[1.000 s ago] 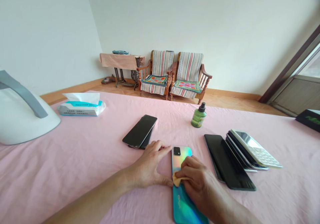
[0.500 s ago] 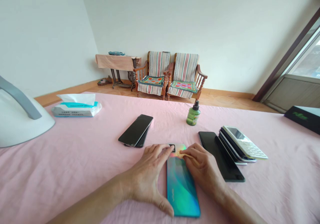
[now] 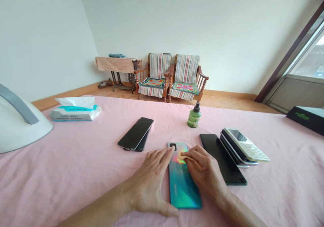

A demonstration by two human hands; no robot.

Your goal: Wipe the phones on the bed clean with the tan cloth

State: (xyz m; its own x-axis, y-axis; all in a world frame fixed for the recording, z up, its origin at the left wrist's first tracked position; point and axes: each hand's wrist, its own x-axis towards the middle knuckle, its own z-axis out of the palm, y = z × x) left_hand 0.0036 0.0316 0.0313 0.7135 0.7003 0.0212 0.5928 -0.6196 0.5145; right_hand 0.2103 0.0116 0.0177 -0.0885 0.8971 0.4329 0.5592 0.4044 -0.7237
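A blue-green smartphone [image 3: 186, 190] lies back up on the pink cloth in front of me, its dark camera block at the far end. My left hand [image 3: 149, 183] steadies it along its left side, with a fingertip by the camera block and the thumb near the lower left corner. In my right hand [image 3: 206, 173] is a small pale-yellow cloth [image 3: 181, 156], pinched between the fingers and pressed on the upper back of the smartphone. Part of the cloth is hidden inside the hand.
Right of my hands lie a black tablet-like device [image 3: 217, 156] and a stack of phones [image 3: 244, 146]. Two dark phones [image 3: 136, 134] overlap at left. Farther off stand a green spray bottle [image 3: 194, 116], tissues [image 3: 76, 109], a white appliance [image 3: 20, 125] and a black box [image 3: 305, 119].
The smartphone has slid slightly away from me, uncovering more of its camera end beyond my left fingers. The cloth in my right hand has shifted a little on its back.
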